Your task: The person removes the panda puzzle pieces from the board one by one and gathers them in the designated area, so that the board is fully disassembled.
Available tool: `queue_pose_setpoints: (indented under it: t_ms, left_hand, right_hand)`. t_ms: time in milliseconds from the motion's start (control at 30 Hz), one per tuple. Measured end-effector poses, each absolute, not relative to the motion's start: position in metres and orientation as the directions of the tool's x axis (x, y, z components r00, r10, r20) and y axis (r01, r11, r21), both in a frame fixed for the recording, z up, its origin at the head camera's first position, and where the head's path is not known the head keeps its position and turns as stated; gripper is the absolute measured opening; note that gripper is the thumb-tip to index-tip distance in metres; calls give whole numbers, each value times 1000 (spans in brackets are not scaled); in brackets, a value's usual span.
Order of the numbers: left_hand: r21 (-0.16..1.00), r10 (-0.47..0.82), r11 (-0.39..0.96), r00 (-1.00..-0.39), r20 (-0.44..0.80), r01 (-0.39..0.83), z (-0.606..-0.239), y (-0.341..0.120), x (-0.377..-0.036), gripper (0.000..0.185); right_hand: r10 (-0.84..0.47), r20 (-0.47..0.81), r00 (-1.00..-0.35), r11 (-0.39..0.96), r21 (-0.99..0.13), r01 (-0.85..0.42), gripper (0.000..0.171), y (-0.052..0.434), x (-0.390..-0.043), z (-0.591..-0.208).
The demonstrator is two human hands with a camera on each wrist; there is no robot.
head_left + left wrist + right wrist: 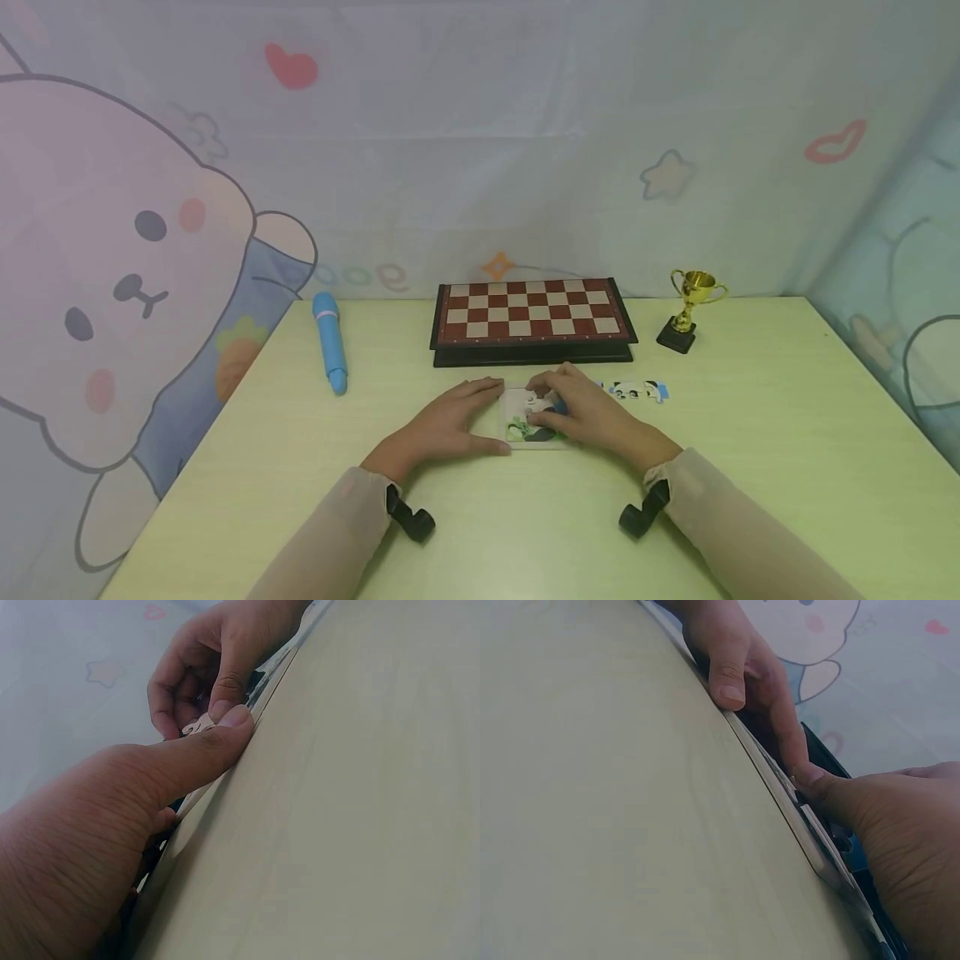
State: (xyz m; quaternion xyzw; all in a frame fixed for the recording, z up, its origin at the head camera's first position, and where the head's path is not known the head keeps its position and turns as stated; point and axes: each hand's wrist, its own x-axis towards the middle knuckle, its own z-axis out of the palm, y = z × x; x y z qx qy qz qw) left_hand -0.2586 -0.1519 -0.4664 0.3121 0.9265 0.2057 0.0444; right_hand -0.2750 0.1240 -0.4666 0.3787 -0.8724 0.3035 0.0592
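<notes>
A jigsaw board (525, 446) with a pale frame and a panda picture lies flat on the table between both hands. My left hand (450, 425) holds its left side, thumb at the near corner and fingers at the far corner. From the right, my right hand (588, 412) reaches over the board, thumb and fingers pinching a small puzzle piece (199, 724), whose pale face shows in the left wrist view. Behind the right hand lie loose panda puzzle pieces (637, 390), partly hidden by it. In the right wrist view the board's edge (780, 799) runs below both thumbs.
Behind the hands stands a red-and-white chessboard box (532, 312) with dark edges. A gold trophy cup (693, 292) on a black base is at the back right. A blue microphone-shaped stick (331, 342) lies at the left. A printed cloth hangs behind the table (517, 533).
</notes>
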Motion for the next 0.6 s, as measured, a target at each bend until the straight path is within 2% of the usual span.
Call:
queue_pose_setpoints:
  t_ms: [200,600]
  left_hand:
    - [414,594,721,-803,45,556,-467,-152,-258,100]
    - [416,590,724,-807,42,551,-466,-152,-258,100]
  right_hand:
    - [-666,397,-632,475,-428,-769,40,126,-278,-471]
    - [-661,355,-661,484,-471,-738,39,127,-277,-471]
